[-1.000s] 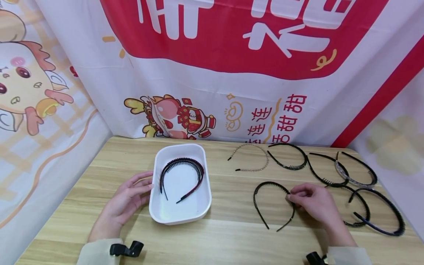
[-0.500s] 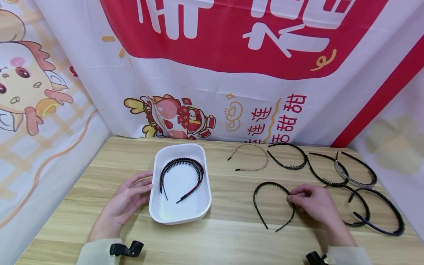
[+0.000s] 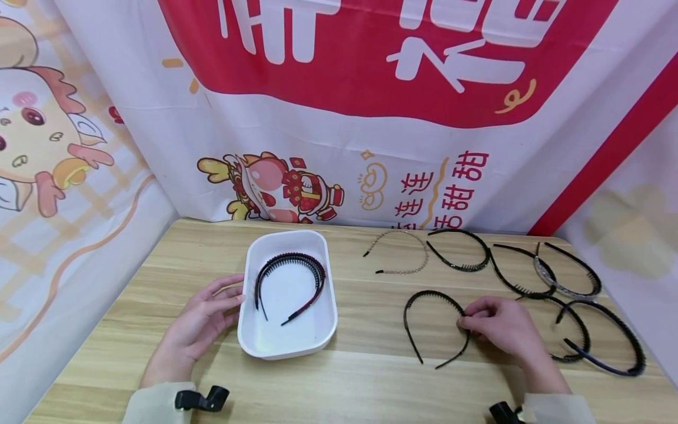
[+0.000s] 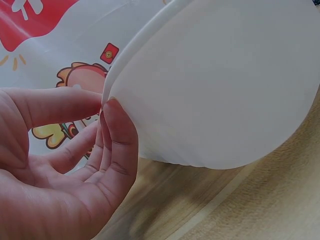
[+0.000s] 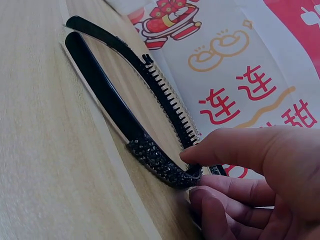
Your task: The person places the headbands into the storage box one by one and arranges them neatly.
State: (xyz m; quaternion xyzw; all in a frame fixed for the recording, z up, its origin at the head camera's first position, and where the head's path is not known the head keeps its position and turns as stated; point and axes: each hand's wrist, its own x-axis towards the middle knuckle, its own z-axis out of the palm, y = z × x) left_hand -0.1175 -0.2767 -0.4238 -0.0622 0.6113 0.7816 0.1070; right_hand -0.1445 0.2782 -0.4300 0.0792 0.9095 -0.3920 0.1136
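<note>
My right hand (image 3: 498, 323) pinches the right side of a black toothed headband (image 3: 410, 330), its two free ends pointing toward me. In the right wrist view, dark sparkling stones cover part of that headband (image 5: 150, 160), and thumb and fingers close on its bend. My left hand (image 3: 209, 315) is at the left side of a white plastic tray (image 3: 288, 347); the left wrist view has its fingertips at the tray rim (image 4: 135, 45). Inside the tray lie several dark headbands (image 3: 291, 257) nested together, one with a reddish side.
A thin gold headband (image 3: 426, 250) lies at the back, beside a black toothed headband (image 3: 468, 268). Overlapping headbands (image 3: 638, 347) spread along the right side of the wooden table (image 3: 365, 388). A printed cloth (image 3: 339, 141) hangs behind the table.
The pinched headband has turned slightly, its free ends shifting a little to the left. My left hand and the tray have stayed in place.
</note>
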